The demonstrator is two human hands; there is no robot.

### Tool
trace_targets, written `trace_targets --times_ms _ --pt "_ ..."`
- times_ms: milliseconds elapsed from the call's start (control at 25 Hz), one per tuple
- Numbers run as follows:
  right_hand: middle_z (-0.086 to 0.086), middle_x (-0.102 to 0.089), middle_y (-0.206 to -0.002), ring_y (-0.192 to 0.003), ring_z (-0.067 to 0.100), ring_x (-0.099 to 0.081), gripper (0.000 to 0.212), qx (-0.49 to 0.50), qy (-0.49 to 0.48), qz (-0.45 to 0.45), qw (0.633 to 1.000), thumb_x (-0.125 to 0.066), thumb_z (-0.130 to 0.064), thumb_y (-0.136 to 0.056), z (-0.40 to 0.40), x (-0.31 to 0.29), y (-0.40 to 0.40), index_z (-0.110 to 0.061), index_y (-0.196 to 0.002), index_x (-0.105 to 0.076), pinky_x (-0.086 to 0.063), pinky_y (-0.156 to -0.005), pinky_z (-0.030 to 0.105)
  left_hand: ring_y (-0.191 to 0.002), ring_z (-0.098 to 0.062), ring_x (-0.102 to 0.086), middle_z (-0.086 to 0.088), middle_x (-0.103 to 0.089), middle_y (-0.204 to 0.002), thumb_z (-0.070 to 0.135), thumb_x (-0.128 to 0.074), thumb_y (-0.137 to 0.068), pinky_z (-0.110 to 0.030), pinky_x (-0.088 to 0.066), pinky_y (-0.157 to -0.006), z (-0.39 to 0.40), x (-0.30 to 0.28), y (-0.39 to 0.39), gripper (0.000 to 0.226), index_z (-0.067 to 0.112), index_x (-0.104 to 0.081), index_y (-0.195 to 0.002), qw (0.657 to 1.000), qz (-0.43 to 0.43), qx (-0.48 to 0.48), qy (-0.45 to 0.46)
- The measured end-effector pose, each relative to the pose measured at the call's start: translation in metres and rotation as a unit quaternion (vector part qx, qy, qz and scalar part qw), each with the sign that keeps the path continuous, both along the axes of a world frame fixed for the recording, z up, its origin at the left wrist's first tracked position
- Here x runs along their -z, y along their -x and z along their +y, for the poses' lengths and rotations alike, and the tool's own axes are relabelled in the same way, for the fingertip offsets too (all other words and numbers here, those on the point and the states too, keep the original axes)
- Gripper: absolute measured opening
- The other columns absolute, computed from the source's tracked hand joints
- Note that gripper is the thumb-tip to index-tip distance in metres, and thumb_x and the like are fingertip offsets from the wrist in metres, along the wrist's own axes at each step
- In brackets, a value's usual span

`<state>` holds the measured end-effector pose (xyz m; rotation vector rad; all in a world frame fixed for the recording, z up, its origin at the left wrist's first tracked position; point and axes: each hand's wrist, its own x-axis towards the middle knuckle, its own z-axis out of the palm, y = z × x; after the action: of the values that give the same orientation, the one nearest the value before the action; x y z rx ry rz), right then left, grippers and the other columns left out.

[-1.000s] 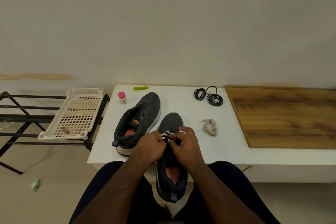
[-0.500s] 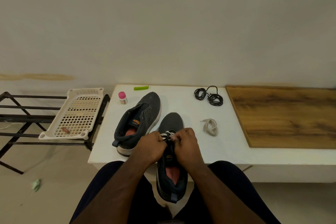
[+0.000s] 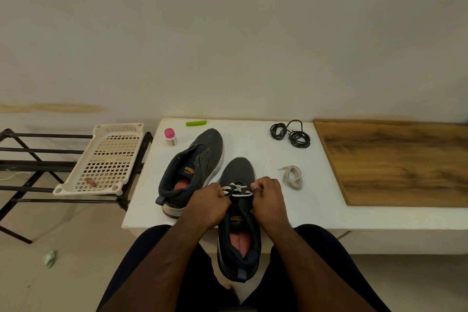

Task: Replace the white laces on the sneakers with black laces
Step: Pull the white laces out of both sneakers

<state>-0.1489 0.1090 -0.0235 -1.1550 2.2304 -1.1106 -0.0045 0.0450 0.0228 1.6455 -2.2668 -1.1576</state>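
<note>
Head view: the near sneaker lies toe-away, its heel overhanging the front edge of the table, between the person's knees. A white lace remains threaded only through its toe-end eyelets. The left hand has fingers curled at the left side of the lacing and pinches the lace there; the right hand is curled likewise on the right side, thumb and fingers closed on the lace.

Judged step: unlacing sneaker 2 of 2. The far sneaker, just left and beyond, shows no lace, and a loose white lace lies coiled to the right. The black laces sit bundled further back, untouched.

Next move calls for drawing the lace clear of the last eyelets, 1 side at a time, without dragging the sneaker off the edge.

Against 0.5 s ago: the hands stand further apart, and more crossed lace shows between them.
</note>
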Motion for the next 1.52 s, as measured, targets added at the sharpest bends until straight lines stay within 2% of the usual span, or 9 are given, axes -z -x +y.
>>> trace_targets --times_ms 160,280,440,560,760,1040,1160,1320,1520 --pt "-0.005 -0.052 -0.108 -0.102 -0.002 -0.047 0.011 -0.104 -0.019 0.041 0.994 -0.067 -0.021 -0.088 0.005 -0.001 -0.007 -0.024 -0.097 -0.072 -0.037 -0.09 0.012 -0.083 -0.019 -0.061 -0.003 -0.063 -0.086 0.024 -0.058 -0.091 -0.031 -0.046 -0.07 0.002 0.0 0.001 0.011 0.016 -0.056 -0.085 1.0 -0.004 0.017 0.012" --pt "-0.004 -0.054 -0.105 -0.106 0.01 -0.05 0.009 -0.084 -0.014 0.043 0.995 -0.065 -0.018 -0.088 0.0 0.004 -0.015 -0.019 -0.089 -0.074 -0.044 -0.094 0.028 -0.084 -0.019 -0.061 -0.004 -0.064 -0.087 0.024 -0.059 -0.091 -0.032 -0.046 -0.072 0.002 -0.001 0.0 0.012 0.016 -0.055 -0.083 1.0 -0.003 0.009 0.012" --pt "-0.005 -0.058 -0.094 -0.094 0.005 -0.052 0.014 0.018 0.022 -0.034 0.999 -0.059 -0.013 -0.092 0.003 -0.004 -0.008 -0.02 -0.081 -0.065 -0.037 -0.076 0.009 -0.085 -0.022 -0.063 -0.008 -0.066 -0.089 0.023 -0.058 -0.091 -0.033 -0.047 -0.073 0.002 -0.002 0.001 0.015 0.014 -0.056 -0.079 1.0 -0.006 0.01 0.014" --pt "-0.01 -0.059 -0.098 -0.098 -0.005 -0.049 0.009 -0.025 0.017 -0.01 0.999 -0.063 -0.018 -0.09 0.004 -0.003 -0.006 -0.024 -0.09 -0.07 -0.034 -0.077 0.003 -0.082 -0.017 -0.059 -0.003 -0.063 -0.085 0.024 -0.059 -0.091 -0.031 -0.045 -0.071 0.001 0.001 -0.001 0.015 0.017 -0.054 -0.079 1.0 -0.001 0.004 0.012" --pt "-0.003 -0.054 -0.112 -0.107 0.006 -0.048 0.018 -0.08 -0.012 0.049 0.996 -0.067 -0.025 -0.09 0.001 0.006 -0.013 -0.024 -0.105 -0.077 -0.039 -0.094 0.02 -0.082 -0.018 -0.059 -0.004 -0.063 -0.087 0.023 -0.059 -0.091 -0.028 -0.042 -0.067 0.002 0.001 0.0 0.012 0.016 -0.054 -0.083 1.0 -0.002 0.004 0.014" --pt "0.0 -0.053 -0.105 -0.104 0.011 -0.049 0.01 -0.077 -0.009 0.065 0.995 -0.062 -0.018 -0.09 -0.001 0.003 -0.018 -0.016 -0.091 -0.071 -0.045 -0.092 0.031 -0.08 -0.017 -0.059 -0.003 -0.063 -0.084 0.023 -0.057 -0.091 -0.03 -0.045 -0.068 0.001 0.0 0.0 0.013 0.018 -0.053 -0.08 1.0 -0.011 0.005 0.014" --pt "0.003 -0.052 -0.097 -0.089 0.001 -0.043 0.013 -0.005 0.014 0.027 1.0 -0.049 -0.014 -0.097 -0.002 -0.001 -0.013 -0.012 -0.086 -0.056 -0.04 -0.076 0.018 -0.08 -0.019 -0.062 -0.006 -0.065 -0.084 0.022 -0.057 -0.09 -0.033 -0.047 -0.07 0.001 0.0 0.001 0.013 0.012 -0.059 -0.081 1.0 -0.012 -0.003 0.015" --pt "-0.001 -0.055 -0.107 -0.1 -0.013 -0.044 0.007 -0.054 0.017 -0.002 0.998 -0.062 -0.019 -0.091 0.001 -0.001 -0.004 -0.02 -0.094 -0.068 -0.035 -0.079 0.002 -0.081 -0.018 -0.061 -0.003 -0.064 -0.084 0.023 -0.058 -0.089 -0.032 -0.047 -0.07 0.001 0.001 0.0 0.011 0.014 -0.058 -0.083 1.0 -0.006 -0.004 0.015" --pt "-0.004 -0.051 -0.108 -0.102 0.007 -0.049 0.013 -0.078 -0.014 0.043 0.996 -0.066 -0.023 -0.088 -0.001 0.009 -0.014 -0.021 -0.097 -0.074 -0.042 -0.09 0.021 -0.082 -0.017 -0.06 -0.001 -0.062 -0.085 0.024 -0.057 -0.09 -0.029 -0.042 -0.067 0.001 0.003 0.0 0.01 0.017 -0.055 -0.083 1.0 -0.012 0.003 0.013"
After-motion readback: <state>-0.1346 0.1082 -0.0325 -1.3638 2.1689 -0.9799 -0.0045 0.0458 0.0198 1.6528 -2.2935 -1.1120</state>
